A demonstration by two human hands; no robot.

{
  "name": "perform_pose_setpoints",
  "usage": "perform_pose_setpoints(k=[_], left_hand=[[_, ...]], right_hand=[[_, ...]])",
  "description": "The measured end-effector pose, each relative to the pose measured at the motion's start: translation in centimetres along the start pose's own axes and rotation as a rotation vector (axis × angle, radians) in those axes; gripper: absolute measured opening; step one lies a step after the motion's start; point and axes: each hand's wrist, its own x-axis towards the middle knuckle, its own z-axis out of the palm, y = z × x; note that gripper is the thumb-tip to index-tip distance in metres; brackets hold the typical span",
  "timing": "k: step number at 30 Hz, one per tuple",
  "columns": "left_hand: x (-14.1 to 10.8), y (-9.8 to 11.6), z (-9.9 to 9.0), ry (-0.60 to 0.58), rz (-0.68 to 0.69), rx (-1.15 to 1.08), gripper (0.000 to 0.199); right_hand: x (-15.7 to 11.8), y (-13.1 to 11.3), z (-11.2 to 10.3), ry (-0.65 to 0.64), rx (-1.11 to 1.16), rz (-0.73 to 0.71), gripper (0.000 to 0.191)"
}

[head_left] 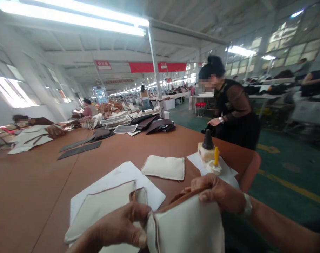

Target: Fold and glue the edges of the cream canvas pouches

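Note:
My left hand (120, 226) and my right hand (215, 192) both pinch a cream fabric panel with a brown lining (188, 225), held up close to me. My left fingers grip its left edge, and my right fingers grip its brown-trimmed top edge. Under my left hand, a second cream panel with brown edging (99, 207) lies on a white paper sheet (146, 186). A padded cream fabric piece (164, 167) sits on the brown table (31, 196) beyond them. To the right stands a small glue pot with a black cone and yellow nozzle (208, 149).
The glue pot stands on white paper at the table's right corner. Dark leather pieces and stacks (149, 123) lie further along the table. A co-worker in black (233, 109) stands past the far edge. Green factory floor lies to the right, with more workbenches beyond.

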Motion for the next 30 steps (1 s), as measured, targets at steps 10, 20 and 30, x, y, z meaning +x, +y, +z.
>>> perform_pose_setpoints(k=[10, 20, 30], left_hand=[[2.2, 2.5, 5.0, -0.06, 0.105, -0.15, 0.039], [3.2, 4.6, 7.5, 0.038, 0.128, -0.101, 0.046], [4.3, 3.8, 8.0, 0.045, 0.188, -0.247, 0.033]], right_hand=[[-1.1, -6.9, 3.0, -0.086, -0.155, 0.043, 0.038], [-2.1, -7.8, 6.3, 0.012, -0.46, 0.022, 0.02], [-3.7, -7.3, 6.6, 0.041, -0.407, -0.019, 0.03]])
